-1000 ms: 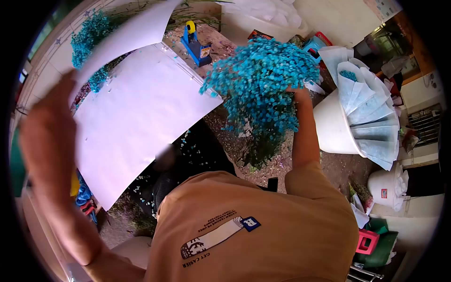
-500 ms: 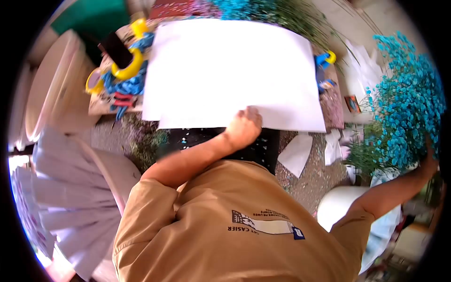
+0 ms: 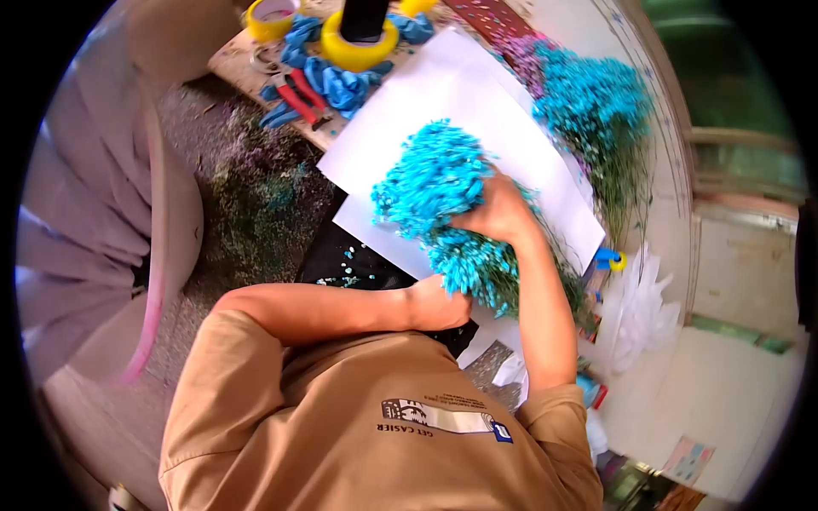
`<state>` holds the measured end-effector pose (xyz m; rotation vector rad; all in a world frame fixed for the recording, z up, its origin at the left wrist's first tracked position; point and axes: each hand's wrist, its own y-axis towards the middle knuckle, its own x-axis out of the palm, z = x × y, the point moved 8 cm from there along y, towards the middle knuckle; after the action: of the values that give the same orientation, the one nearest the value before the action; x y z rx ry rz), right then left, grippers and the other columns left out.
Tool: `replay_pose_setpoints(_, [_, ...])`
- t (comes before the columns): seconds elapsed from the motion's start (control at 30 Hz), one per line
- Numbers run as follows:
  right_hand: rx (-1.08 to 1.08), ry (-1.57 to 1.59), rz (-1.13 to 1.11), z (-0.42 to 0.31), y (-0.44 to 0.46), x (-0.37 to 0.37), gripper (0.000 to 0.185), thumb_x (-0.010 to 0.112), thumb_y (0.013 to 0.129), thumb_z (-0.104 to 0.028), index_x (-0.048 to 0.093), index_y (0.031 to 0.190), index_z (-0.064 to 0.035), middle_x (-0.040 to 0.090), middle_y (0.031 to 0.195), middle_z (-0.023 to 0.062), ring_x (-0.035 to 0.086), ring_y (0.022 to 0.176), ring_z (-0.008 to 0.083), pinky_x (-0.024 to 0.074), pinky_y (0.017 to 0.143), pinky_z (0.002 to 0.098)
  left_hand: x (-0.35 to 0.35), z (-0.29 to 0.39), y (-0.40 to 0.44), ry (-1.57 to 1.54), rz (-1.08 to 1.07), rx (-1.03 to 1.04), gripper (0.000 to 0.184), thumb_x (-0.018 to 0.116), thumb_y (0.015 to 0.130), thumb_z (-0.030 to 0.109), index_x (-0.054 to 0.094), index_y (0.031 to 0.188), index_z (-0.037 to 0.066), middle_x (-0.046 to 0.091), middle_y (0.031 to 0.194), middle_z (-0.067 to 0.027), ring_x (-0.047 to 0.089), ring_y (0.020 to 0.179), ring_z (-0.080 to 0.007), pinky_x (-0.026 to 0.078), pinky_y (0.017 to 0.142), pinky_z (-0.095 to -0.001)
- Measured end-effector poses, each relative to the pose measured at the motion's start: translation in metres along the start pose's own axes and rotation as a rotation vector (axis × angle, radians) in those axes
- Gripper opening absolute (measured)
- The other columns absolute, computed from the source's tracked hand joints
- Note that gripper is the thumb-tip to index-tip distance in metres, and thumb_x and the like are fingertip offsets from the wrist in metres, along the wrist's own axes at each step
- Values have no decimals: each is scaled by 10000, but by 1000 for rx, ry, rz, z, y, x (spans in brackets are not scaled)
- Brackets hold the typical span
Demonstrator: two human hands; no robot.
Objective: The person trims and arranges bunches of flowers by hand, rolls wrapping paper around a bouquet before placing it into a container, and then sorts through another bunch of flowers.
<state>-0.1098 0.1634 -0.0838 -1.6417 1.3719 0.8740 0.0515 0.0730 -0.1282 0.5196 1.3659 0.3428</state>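
Observation:
My right hand [image 3: 496, 209] is wrapped round a bunch of bright blue dried flowers [image 3: 430, 179], which looks like dyed baby's breath. The blossoms point left and the green stems trail to the lower right, above white paper sheets [image 3: 358, 157]. Just below the bunch, close to the near paper edge, my left hand [image 3: 439, 304] is closed. Blossoms partly cover its fingers, so what they grip cannot be made out.
At the table's left are red-handled pliers [image 3: 302, 98], blue gloves [image 3: 341, 85], yellow tape [image 3: 360, 51] and a dark phone [image 3: 365, 19]. More blue flowers [image 3: 594, 94] lie at the far side. A pale fabric-covered item [image 3: 94, 196] stands left; crumpled white paper [image 3: 639, 307] sits right.
My right hand has brought the blue bunch from the far right to over the paper. My left hand stays closed near the paper's edge. The view has turned, so the table appears tilted.

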Motion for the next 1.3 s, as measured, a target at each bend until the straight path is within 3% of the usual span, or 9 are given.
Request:
replay_pose_setpoints(0.1, [61,84,-37,15,-2,4,818,894,564,-221,557,1296,-81,635,1220,206,606,1146,397,501,962,439,-16,-36,-40,-226,-282,-158,183,624,708,202,692,821,75,670,856,-66,631,902,-223,517,716,-353])
replay_pose_setpoints(0.17, [89,146,-113,22,4,9,808,895,569,-194,556,1293,-75,633,1230,201,608,1148,389,498,964,432,-47,-60,-57,-140,21,-240,133,624,725,213,664,705,88,612,763,-46,606,832,-227,512,700,-343])
replay_pose_setpoints(0.5, [32,-4,-87,-5,17,14,757,891,550,-260,598,1226,-87,631,1133,192,602,1075,418,502,920,472,-43,-73,-72,-172,4,-257,135,607,746,202,638,723,73,599,768,-52,607,796,-239,529,685,-337])
replay_pose_setpoints(0.73, [-33,-92,-86,1,23,22,795,899,554,-248,589,1269,-92,589,1250,195,574,1156,407,479,997,457,-44,-74,-72,-171,-7,-255,135,605,741,203,626,711,74,603,784,-61,603,796,-239,525,692,-343])
replay_pose_setpoints(0.93, [-82,196,-115,7,33,17,808,904,544,-185,589,1279,-64,593,1300,203,545,1208,398,421,1071,437,-103,-94,-77,35,67,-208,221,625,719,254,706,877,122,552,1090,-21,508,998,-196,398,804,-341])
replay_pose_setpoints(1.07, [-97,394,-228,4,41,14,577,851,615,-170,661,1142,-29,702,1146,174,664,1043,264,520,940,403,-127,-107,-46,209,78,-84,363,601,827,216,703,1126,38,518,1417,-66,397,1397,-216,364,1052,-440])
replay_pose_setpoints(1.17, [-84,479,-267,9,31,25,450,804,678,-189,679,1079,-26,716,1094,166,657,1012,222,526,920,393,-135,-116,-17,122,-21,-85,429,605,814,130,652,1220,3,482,1489,-152,360,1458,-271,223,1203,-508])
replay_pose_setpoints(1.23, [-85,351,-471,-13,11,43,416,787,695,-186,688,1063,-20,714,1053,168,661,978,223,535,870,382,-145,-109,-8,48,-64,-26,230,567,830,101,670,991,-28,498,1432,-265,398,1422,-371,191,1217,-524])
replay_pose_setpoints(1.3, [-120,507,-378,-22,-4,48,352,769,719,-174,703,1026,-13,709,1009,170,658,936,213,534,830,359,-148,-102,0,31,-137,-35,131,559,835,96,605,867,-21,553,1352,-287,433,1393,-376,206,1211,-539])
